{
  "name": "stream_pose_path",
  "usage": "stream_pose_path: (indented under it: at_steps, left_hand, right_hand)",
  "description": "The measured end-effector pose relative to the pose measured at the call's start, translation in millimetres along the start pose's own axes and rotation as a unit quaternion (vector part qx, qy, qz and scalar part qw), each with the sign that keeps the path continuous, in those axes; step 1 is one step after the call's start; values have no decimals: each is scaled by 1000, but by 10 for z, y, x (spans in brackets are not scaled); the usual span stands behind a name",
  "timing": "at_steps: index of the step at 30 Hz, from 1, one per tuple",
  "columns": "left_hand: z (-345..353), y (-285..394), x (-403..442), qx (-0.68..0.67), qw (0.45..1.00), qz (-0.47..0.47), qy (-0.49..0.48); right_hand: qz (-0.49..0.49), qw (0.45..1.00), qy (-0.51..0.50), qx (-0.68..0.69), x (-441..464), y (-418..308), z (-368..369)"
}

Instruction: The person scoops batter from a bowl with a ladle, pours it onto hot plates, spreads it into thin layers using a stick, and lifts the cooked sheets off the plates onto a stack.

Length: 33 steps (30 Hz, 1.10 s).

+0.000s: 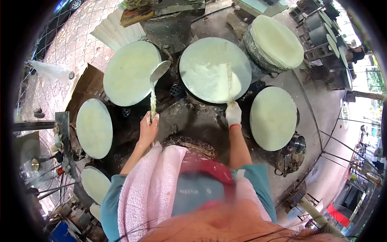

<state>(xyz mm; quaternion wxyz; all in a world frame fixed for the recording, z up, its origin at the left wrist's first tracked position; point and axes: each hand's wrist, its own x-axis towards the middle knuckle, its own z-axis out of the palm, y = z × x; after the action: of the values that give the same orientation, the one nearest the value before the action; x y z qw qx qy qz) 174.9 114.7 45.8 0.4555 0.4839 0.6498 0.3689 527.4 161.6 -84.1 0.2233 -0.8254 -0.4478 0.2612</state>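
My left hand (149,127) is closed round the handle of a ladle (160,71), whose bowl is up over the right edge of a round pale disc (132,74). White batter coats the handle. My right hand (233,114), in a white glove, grips a long flat stick (229,78) that reaches across the round griddle (194,56) in the middle. White batter (209,80) lies spread over part of that griddle, thickest near the stick. The stick's far end is blurred.
More round pale discs stand at the left (94,128) and right (273,118). A stack of pale sheets (277,42) tops a drum at the upper right. Metal bowls (297,143) sit at the right. A fan (35,164) is at the far left; a person (358,52) is far off right.
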Motion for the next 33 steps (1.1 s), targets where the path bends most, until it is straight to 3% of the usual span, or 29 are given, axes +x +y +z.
stream_pose_path:
  at_steps: [1, 3, 4, 5, 6, 9, 14, 15, 16, 21, 23, 25, 26, 28, 30, 32, 33]
  left_hand:
    - [92, 37, -61, -14, 1000, -27, -2]
    - [250, 112, -164, -46, 996, -76, -2]
    - [304, 85, -199, -33, 997, -64, 2]
    - [345, 7, -242, -21, 998, -52, 7]
    - [390, -27, -274, -9, 999, -39, 12]
    - [517, 29, -350, -12, 999, -41, 19]
    - [692, 51, -252, 19, 999, -46, 7]
    - [735, 226, -250, 20, 998, -65, 0]
    - [762, 320, -250, 20, 996, -85, -4]
    - [792, 321, -122, 50, 996, -76, -26]
    - [793, 328, -130, 26, 995, -91, -23]
    - [789, 380, -145, 22, 994, -103, -16]
    - [795, 417, -162, 29, 994, -109, -10]
    - [770, 267, -169, 50, 994, -96, 0]
    - [791, 203, -159, 33, 995, -89, -7]
    - [833, 216, -156, 32, 995, -92, -10]
    - [863, 236, -122, 41, 994, -97, -8]
  right_hand:
    - [85, 982, -73, 152, 112, 82, 51]
    - [-46, 993, -95, 61, -25, 267, 180]
    - [-118, 988, -87, -52, -203, 254, 108]
    - [-166, 969, -141, -120, -366, 348, 16]
    - [-126, 962, -180, -160, -478, 221, -244]
    - [-77, 984, -37, -156, 5, 558, -344]
    - [-191, 973, -13, -132, 574, 531, -349]
    - [-104, 989, -62, -78, 416, 492, -330]
    - [-127, 988, -63, -54, 184, 480, -359]
    - [-20, 979, -63, -193, 321, 542, -398]
    - [-108, 949, 42, -294, 995, 676, -161]
    - [-108, 942, 78, -308, 1513, 519, -145]
    - [25, 977, -2, -213, 1622, 49, -473]
    - [40, 975, 4, -217, 1915, -260, -560]
    - [-64, 979, -8, -193, 1769, -459, -609]
    - [-205, 976, 25, 66, 1484, -57, -245]
    - [-202, 970, 23, 135, 1106, -50, -369]
